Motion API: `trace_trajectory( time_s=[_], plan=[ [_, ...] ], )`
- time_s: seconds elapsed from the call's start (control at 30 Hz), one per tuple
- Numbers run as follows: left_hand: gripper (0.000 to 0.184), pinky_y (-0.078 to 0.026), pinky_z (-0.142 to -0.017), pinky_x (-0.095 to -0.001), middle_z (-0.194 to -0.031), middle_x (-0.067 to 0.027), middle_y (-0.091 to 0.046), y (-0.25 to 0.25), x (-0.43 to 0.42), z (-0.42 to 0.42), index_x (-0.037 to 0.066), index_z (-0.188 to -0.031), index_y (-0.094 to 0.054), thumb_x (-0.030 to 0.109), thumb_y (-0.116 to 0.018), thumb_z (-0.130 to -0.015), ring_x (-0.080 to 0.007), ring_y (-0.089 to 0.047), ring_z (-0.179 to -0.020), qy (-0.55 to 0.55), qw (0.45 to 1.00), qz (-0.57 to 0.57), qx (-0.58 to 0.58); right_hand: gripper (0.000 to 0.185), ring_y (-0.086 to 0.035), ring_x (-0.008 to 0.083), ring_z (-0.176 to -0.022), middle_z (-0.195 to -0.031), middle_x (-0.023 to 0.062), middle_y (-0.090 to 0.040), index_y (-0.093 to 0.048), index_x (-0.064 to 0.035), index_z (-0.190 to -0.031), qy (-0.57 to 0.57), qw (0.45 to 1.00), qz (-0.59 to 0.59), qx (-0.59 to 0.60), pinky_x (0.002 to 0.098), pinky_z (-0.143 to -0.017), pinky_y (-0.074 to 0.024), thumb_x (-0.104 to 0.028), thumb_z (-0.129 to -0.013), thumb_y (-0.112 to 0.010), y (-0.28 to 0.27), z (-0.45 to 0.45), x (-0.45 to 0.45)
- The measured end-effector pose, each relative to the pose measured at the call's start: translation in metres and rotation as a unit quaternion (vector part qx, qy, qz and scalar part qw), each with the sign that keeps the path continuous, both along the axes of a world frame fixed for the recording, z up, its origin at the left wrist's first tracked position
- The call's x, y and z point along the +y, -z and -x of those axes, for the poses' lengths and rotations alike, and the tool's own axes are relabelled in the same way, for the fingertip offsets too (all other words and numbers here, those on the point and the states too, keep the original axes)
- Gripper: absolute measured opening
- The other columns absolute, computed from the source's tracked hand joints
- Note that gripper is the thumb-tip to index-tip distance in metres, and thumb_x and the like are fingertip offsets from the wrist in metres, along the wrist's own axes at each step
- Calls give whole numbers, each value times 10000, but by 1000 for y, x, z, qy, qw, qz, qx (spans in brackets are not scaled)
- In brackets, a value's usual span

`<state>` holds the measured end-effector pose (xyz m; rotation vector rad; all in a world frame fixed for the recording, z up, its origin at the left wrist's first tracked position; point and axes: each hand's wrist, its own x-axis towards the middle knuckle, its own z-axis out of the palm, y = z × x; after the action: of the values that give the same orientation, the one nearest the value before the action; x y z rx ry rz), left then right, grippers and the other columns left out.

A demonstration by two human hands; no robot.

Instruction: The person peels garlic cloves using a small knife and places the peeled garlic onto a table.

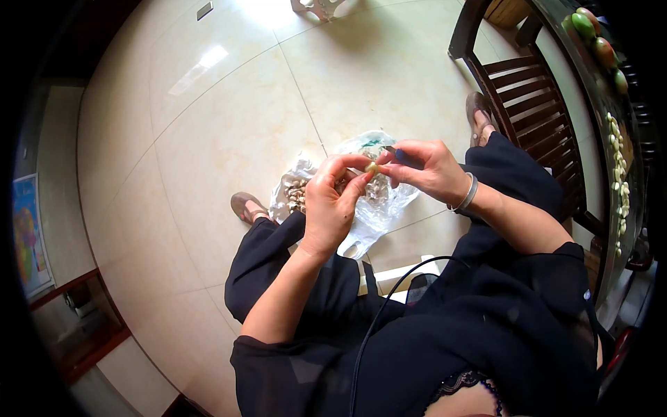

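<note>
My left hand point(332, 201) pinches a small pale yellowish clove-like piece point(372, 168) between thumb and fingertips. Close on its right, my right hand point(432, 170) is closed around a small knife point(408, 159) with a dark blue handle; its short dark tip points left. The right thumb and finger reach the piece too. Below both hands, a white plastic bag point(381, 221) lies spread on the floor with thin peel-like scraps in it. Left of that, several brown-and-white rounded pieces point(297, 194) lie in another white bag point(303, 167), partly hidden by my left hand.
On the right, a dark table point(636, 149) carries a row of pale oval pieces point(618, 177) and several green-red fruits point(603, 52). A dark slatted wooden chair point(531, 104) stands beside it. A black cable point(381, 309) crosses my lap. Tiled floor point(208, 139) stretches ahead.
</note>
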<state>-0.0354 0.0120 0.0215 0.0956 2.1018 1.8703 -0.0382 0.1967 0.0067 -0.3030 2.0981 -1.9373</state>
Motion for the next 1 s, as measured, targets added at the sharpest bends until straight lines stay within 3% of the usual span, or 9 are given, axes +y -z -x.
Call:
trace_trajectory(
  time_s=[0.17,0.23,0.47,0.57,0.63,0.73,0.83,0.87,1.0],
  plan=[
    [126,-412,-554,-222,-786,-74,-562,-1,2,0,-8,-877,-584,-11,-600,-751,-107,-507,-583,18,999,26,40,144,-600,91,-637,-692,80,-629,-598,30,-857,-9,1000,19,10,217,-573,-468,-107,-817,-587,-1,0,1],
    [145,-404,-571,-166,-780,-11,-555,1,0,2,-25,-946,-567,-13,-559,-802,-39,-490,-633,55,996,44,63,136,-605,102,-644,-693,88,-632,-591,35,-851,-22,999,22,26,220,-586,-472,-97,-818,-581,-2,1,1],
    [154,-407,-577,-169,-766,-11,-552,-1,1,1,-25,-957,-566,-13,-557,-803,-40,-490,-632,58,996,39,57,125,-608,98,-652,-677,79,-629,-578,39,-830,-29,999,26,16,224,-598,-475,-85,-818,-565,-3,1,2],
    [160,-386,-554,-162,-748,-5,-557,-7,1,1,-21,-964,-567,7,-563,-807,-35,-483,-627,43,999,5,-15,119,-606,94,-646,-673,71,-626,-573,36,-811,-25,1000,11,0,224,-597,-474,-83,-808,-564,-7,2,2],
    [127,-383,-535,-177,-791,-8,-584,-8,-2,3,-15,-924,-579,20,-573,-802,-36,-487,-613,19,982,-122,-143,107,-599,93,-632,-665,63,-620,-574,27,-804,-10,999,26,-38,221,-594,-470,-78,-794,-562,-5,2,2],
    [156,-369,-534,-157,-801,4,-591,-5,-4,4,-4,-964,-566,30,-566,-812,-21,-483,-633,-8,968,-179,-174,106,-589,88,-619,-654,58,-614,-576,22,-805,-7,996,52,-65,218,-590,-465,-81,-789,-561,1,2,1],
    [164,-369,-535,-151,-810,3,-593,-5,-3,4,5,-971,-565,26,-566,-808,-24,-484,-632,-28,966,-178,-183,107,-581,85,-616,-649,57,-611,-577,22,-808,-1,992,83,-98,217,-586,-462,-82,-785,-558,1,1,-1],
    [165,-367,-534,-149,-810,2,-593,-4,-3,4,4,-971,-565,26,-564,-808,-25,-485,-633,-40,967,-172,-185,126,-573,112,-717,-758,62,-588,-536,46,-917,-44,988,69,-130,238,-691,-469,-47,-832,-530,1,1,3],
    [149,-331,-486,-171,-657,25,-490,-1,-5,3,-8,-931,-577,43,-577,-791,-43,-432,-556,-33,983,-110,-146,166,-610,122,-626,-679,71,-636,-601,-5,-840,-15,998,44,-50,246,-578,-468,-163,-792,-589,13,-1,-5]
  ],
)
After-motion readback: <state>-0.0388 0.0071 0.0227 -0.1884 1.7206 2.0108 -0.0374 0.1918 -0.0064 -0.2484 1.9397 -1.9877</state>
